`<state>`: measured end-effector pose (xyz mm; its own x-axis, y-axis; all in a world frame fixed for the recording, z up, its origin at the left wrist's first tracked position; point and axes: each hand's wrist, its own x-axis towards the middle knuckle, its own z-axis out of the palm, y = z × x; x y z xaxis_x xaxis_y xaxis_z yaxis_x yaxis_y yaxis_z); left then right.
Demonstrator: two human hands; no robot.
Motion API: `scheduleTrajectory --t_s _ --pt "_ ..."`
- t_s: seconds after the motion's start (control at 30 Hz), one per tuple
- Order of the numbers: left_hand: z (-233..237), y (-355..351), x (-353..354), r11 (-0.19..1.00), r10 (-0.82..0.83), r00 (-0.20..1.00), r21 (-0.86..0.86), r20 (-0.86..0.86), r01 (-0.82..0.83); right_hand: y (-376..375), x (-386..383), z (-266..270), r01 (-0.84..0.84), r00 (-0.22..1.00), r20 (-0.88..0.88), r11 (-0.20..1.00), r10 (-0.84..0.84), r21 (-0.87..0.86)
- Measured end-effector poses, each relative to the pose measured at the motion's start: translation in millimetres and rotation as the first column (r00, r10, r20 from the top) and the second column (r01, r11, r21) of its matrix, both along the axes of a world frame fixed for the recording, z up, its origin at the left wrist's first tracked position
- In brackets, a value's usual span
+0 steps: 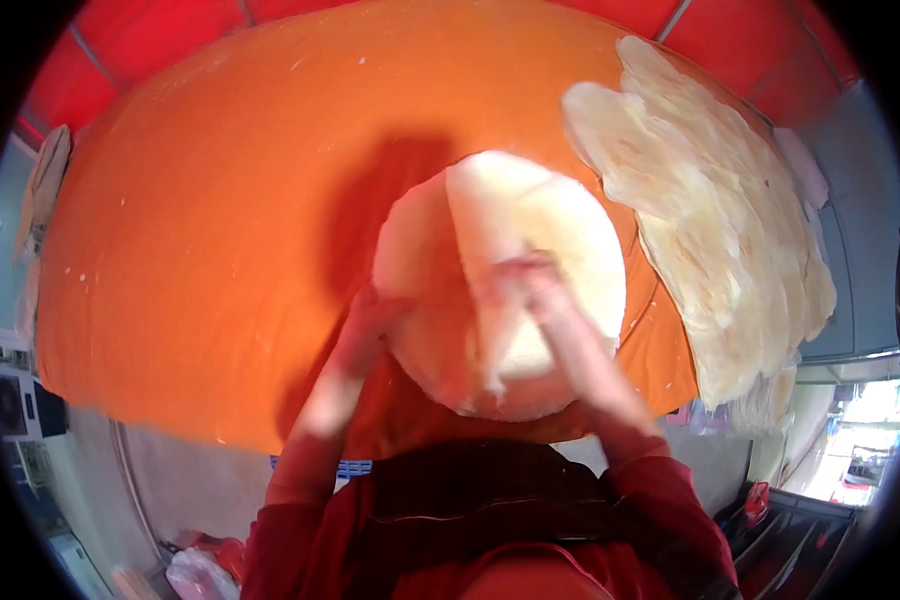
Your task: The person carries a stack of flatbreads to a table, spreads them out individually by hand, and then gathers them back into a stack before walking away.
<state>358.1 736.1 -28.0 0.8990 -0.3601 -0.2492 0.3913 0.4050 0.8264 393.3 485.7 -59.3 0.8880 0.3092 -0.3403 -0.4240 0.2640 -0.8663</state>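
Note:
A round pale stack of thin flatbreads point(570, 240) lies in front of me on the orange cloth. Across its top runs a straight edge, where the uppermost sheet looks partly lifted or folded over. My right hand point(530, 280) is above the middle of the stack, smeared by motion, its fingers curled together at that sheet. At the left rim of the stack rests my left hand point(370, 325), fingers loosely apart, thumb toward the top. Its fingertips are partly blurred.
Many thin flatbread sheets point(720, 220) overlap along the right side of the table. The orange cloth point(200, 240) covers the domed-looking tabletop, with small white flecks on it. Red tiles point(150, 40) show beyond. A plastic bag point(200, 575) lies low on the left.

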Motion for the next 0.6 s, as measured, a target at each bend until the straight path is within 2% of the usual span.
scheduleTrajectory --t_s 0.03,0.07,0.1,0.13,0.2,0.27,0.33,0.37,0.43,0.5,0.6 --pt "-15 6 -2 0.999 0.029 0.999 0.012 0.031 -0.030 -15 -4 28 0.353 0.931 -0.056 0.930 -0.360 -0.101" --pt "-41 11 1 0.998 0.059 0.996 0.020 0.066 -0.061 -48 1 56 0.335 0.927 -0.171 0.942 -0.333 -0.019" --pt "-57 15 4 0.995 0.090 0.991 0.024 0.101 -0.093 -85 8 81 0.284 0.942 -0.160 0.955 -0.294 -0.079" --pt "-59 18 4 0.996 0.083 0.989 0.025 0.122 -0.087 -130 21 93 0.236 0.960 -0.137 0.969 -0.243 -0.066" --pt "-66 22 3 0.995 0.080 0.989 0.045 0.126 -0.086 -143 42 166 0.421 0.898 -0.033 0.880 -0.438 -0.220" --pt "-92 31 7 0.988 0.094 0.993 0.118 0.068 -0.102 -135 75 227 0.306 0.952 0.171 0.820 -0.255 -0.484" --pt "-86 23 10 0.975 0.168 0.981 0.163 -0.101 -0.150 -141 107 277 0.265 0.956 0.241 0.849 -0.168 -0.458" --pt "-83 20 8 0.968 0.218 0.962 0.161 -0.163 -0.192 -174 140 293 0.242 0.963 0.201 0.905 -0.180 -0.349" --pt "-79 18 7 0.959 0.262 0.937 0.170 -0.230 -0.226 -194 171 331 0.391 0.888 0.384 0.854 -0.252 -0.344" --pt "-74 18 6 0.959 0.256 0.934 0.185 -0.248 -0.214 -267 218 345 0.353 0.840 0.464 0.932 -0.280 -0.078" --pt "-67 17 9 0.981 0.169 0.963 0.127 -0.211 -0.145 -312 232 338 0.681 0.489 0.706 0.730 -0.513 0.058"
